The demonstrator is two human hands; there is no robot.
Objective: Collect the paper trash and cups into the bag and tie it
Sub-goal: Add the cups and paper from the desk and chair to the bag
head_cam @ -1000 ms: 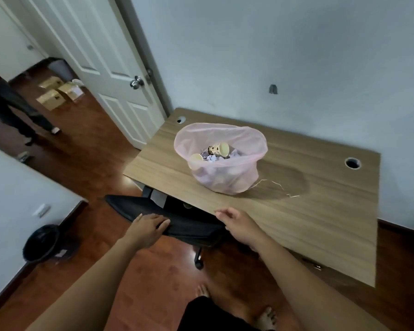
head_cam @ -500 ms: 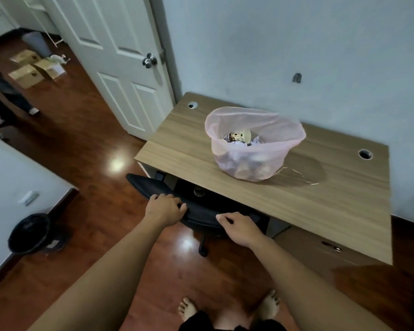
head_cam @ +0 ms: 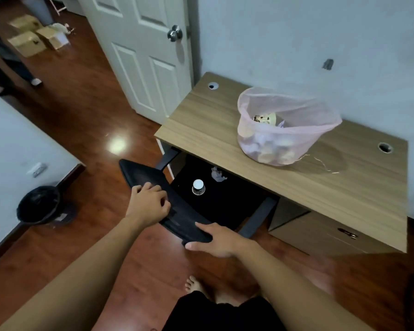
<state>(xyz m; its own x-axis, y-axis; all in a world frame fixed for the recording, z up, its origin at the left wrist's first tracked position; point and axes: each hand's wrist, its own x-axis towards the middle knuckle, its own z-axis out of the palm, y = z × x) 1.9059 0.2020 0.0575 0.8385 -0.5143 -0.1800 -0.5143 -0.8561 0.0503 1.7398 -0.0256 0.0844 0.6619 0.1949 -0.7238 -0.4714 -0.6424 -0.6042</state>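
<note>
Nearest to me, in front of the desk (head_cam: 356, 199), a bare foot (head_cam: 194, 285) is standing on the floor (head_cam: 81, 120). Just beyond it I am holding the chair (head_cam: 184, 218) by the top edge of its back with both hands, set well apart. My left hand (head_cam: 151, 204) is curling its fingers over the edge at the end farther from the desk. My right hand (head_cam: 221, 240) is clamping the end nearer the desk, fingers lying on top and thumb under the rim. The seat (head_cam: 230, 204) is poking out from under the desk's front edge. A cup (head_cam: 198, 187) is sitting on it mouth down, and a paper ball (head_cam: 218, 175) is lying near it, closer to the desk and not touching. On the desk, toward the back and well away from my hands, the pink bag (head_cam: 282, 132) is standing open, with cups and paper showing inside. A thin string (head_cam: 320, 161) is lying on the desktop just right of the bag. Left of the desk a black bin (head_cam: 40, 206) is standing by a wall. A white door (head_cam: 141, 56) is standing beside the desk's far left corner. Far off left of the desk, boxes (head_cam: 29, 41) are lying on the floor.
</note>
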